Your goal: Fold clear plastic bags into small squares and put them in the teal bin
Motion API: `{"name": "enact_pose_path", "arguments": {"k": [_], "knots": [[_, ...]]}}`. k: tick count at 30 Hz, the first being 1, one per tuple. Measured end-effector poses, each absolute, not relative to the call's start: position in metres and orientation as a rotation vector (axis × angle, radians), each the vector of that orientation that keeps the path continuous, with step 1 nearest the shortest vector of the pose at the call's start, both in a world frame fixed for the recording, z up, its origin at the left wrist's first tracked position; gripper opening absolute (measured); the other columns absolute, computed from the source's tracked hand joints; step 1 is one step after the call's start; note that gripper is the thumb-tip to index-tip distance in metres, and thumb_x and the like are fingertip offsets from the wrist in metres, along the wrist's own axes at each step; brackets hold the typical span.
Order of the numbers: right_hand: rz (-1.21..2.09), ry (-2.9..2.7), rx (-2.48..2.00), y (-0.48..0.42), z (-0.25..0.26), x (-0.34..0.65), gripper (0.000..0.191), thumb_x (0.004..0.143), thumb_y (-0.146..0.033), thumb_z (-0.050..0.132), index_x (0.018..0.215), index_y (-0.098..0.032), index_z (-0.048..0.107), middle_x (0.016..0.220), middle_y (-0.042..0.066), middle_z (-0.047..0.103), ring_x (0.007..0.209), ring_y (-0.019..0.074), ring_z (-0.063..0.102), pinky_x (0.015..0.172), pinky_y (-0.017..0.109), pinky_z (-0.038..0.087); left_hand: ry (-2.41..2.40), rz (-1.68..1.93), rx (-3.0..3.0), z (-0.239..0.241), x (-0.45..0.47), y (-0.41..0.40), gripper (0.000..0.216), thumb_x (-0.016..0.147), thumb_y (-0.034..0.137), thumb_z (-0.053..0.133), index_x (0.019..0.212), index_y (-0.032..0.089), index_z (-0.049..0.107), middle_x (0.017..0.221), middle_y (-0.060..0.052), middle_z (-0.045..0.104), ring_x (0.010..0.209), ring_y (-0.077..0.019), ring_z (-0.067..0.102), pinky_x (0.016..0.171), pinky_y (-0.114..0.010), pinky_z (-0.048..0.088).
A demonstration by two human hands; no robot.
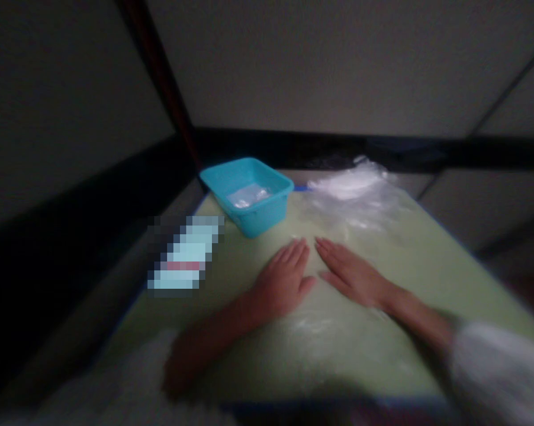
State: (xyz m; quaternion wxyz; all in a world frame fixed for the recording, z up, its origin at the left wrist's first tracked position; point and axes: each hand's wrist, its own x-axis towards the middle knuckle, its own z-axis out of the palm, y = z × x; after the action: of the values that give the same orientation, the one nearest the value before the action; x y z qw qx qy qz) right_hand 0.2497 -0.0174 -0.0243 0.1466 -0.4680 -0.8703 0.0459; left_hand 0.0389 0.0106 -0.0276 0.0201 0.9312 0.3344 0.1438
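Note:
My left hand [285, 278] lies flat, palm down, on the pale green table top [418, 260], fingers stretched out and together. Close beside it my right hand [349, 272] also lies flat with fingers extended, its fingertips almost meeting those of the left. Neither hand holds anything. Both seem to rest on a clear plastic sheet or bag [360, 201] spread over the table, though blur makes its edges hard to trace. A turquoise plastic tub [249, 192] stands just beyond my left hand, with something clear and shiny lying in its bottom.
A white heap of crumpled plastic [351, 180] lies at the table's far edge, right of the tub. A pixelated flat item [185, 254] sits at the table's left side. Dim partition walls close in behind and to the left.

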Motion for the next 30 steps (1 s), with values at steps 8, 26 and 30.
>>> {"name": "enact_pose_path", "arguments": {"k": [8,26,30], "knots": [[0.068,-2.525,-1.426,-0.015,-0.027,0.251,0.066,0.094,-0.054,0.028,0.146,-0.012,0.026,0.149,0.014,0.026,0.139,0.0256,0.021,0.112,0.047,0.023,1.085,0.475,2.771,-0.023,0.034,0.01,0.066,0.09,0.048,0.043,0.139,0.005,0.033,0.15,-0.02,0.024,0.141,-0.0324,0.014,0.112,-0.049,0.023],[0.149,-2.265,-1.237,-0.015,0.001,0.251,0.02,0.091,-0.022,0.043,0.097,-0.015,0.061,0.097,0.012,0.063,0.089,0.0234,0.058,0.079,0.041,0.05,1.401,0.554,2.344,-0.007,0.01,0.029,0.013,0.078,0.01,0.048,0.067,0.017,0.049,0.073,-0.002,0.052,0.074,-0.0164,0.051,0.068,-0.028,0.039],[0.324,-2.385,-0.927,-0.029,0.014,0.241,0.02,0.093,-0.021,0.042,0.095,-0.015,0.061,0.09,0.01,0.062,0.085,0.0201,0.057,0.075,0.036,0.05,1.359,0.597,2.242,-0.004,0.013,0.029,0.014,0.08,0.011,0.044,0.068,0.016,0.048,0.069,0.0,0.053,0.066,-0.0132,0.051,0.059,-0.023,0.038]]}}
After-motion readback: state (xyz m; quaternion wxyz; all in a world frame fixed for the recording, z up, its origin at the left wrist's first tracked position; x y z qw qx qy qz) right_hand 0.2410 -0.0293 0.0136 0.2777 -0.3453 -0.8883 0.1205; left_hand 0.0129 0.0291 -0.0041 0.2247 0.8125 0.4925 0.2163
